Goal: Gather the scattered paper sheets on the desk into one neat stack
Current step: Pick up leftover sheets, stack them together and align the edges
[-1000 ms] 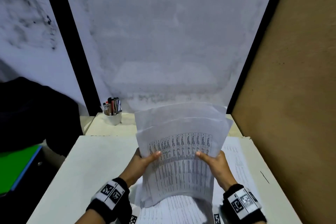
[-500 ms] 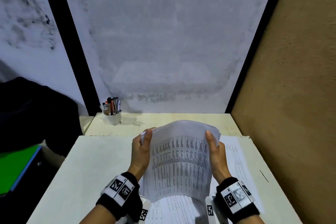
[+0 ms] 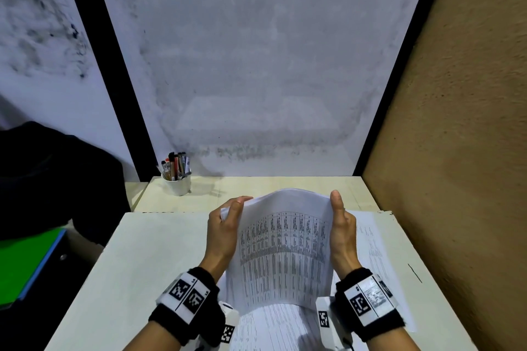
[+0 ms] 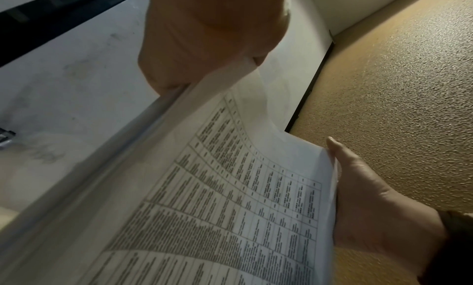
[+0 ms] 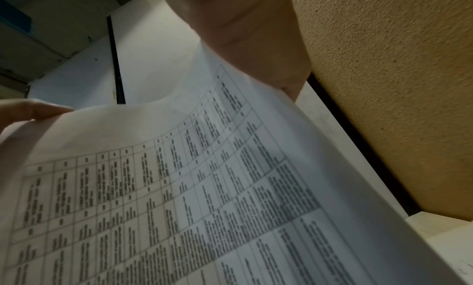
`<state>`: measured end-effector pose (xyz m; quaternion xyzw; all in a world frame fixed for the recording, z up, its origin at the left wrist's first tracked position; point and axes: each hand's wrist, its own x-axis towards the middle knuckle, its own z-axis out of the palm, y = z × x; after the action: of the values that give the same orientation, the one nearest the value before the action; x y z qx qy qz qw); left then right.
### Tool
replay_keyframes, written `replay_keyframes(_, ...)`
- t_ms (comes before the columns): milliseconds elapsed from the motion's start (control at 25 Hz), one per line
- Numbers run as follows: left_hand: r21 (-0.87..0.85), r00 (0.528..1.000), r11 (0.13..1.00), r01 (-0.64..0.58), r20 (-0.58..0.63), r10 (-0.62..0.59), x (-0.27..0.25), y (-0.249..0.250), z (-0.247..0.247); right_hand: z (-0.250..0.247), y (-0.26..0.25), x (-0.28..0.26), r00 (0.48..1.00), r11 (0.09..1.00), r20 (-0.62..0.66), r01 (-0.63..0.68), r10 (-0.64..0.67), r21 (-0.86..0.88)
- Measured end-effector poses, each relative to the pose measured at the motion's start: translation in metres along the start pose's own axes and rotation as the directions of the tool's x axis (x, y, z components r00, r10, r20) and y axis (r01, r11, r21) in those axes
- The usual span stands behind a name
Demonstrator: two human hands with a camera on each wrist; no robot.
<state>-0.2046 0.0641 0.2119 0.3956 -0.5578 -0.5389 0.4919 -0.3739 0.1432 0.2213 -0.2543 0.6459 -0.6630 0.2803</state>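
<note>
The left grip (image 3: 225,232) and right grip (image 3: 342,232) pinched the bowed bundle of sheets (image 3: 285,253) by its side edges, upright above the surface (image 3: 156,265). Probably best: loosen slightly, tap the bottom edge square, then add the loose sheet (image 3: 375,253) at right.

The left half of the table (image 3: 159,259) is lying open for passing. A pen cup (image 3: 177,186) is standing at the far left corner, and a brown partition (image 3: 456,179) is closing off the right edge.
</note>
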Motion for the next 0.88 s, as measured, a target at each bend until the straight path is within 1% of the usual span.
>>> replay_keyframes(200,-0.009,1.000,1.000,-0.013,0.020,0.013,0.000,0.000,-0.004,0.000,-0.001,-0.004,1.000,1.000,-0.016,0.014,-0.014,0.005)
replay_keyframes(400,0.009,0.999,1.000,-0.009,0.037,0.008,-0.009,-0.005,-0.003,-0.001,-0.005,-0.006,0.997,0.998,-0.062,-0.048,0.050,0.044)
replay_keyframes(480,-0.005,0.999,1.000,0.008,0.046,-0.008,-0.011,-0.002,-0.001,-0.001,-0.010,-0.005,0.995,0.996,-0.083,-0.047,0.054,0.081)
replay_keyframes(640,-0.034,0.998,0.999,0.042,0.046,-0.040,-0.010,-0.007,-0.001,-0.003,-0.012,-0.002,0.996,0.996,-0.092,-0.006,0.014,0.085)
replay_keyframes(720,-0.041,0.997,0.997,0.067,0.049,-0.064,-0.011,-0.010,-0.001,-0.004,-0.013,-0.002,0.995,0.996,-0.094,-0.022,0.031,0.091)
replay_keyframes(800,-0.051,0.995,0.996,0.078,0.059,-0.075,-0.011,-0.011,-0.001,-0.005,-0.013,0.000,0.995,0.996,-0.099,0.009,-0.001,0.085)
replay_keyframes(840,-0.046,0.995,0.995,0.086,0.060,-0.083,-0.010,-0.013,-0.001,-0.005,-0.013,0.002,0.996,0.996,-0.086,0.039,-0.032,0.077)
replay_keyframes(880,-0.036,0.993,0.994,0.100,0.059,-0.098,-0.009,-0.014,-0.002,-0.006,-0.010,0.003,0.997,0.994,-0.039,0.074,-0.071,0.086)
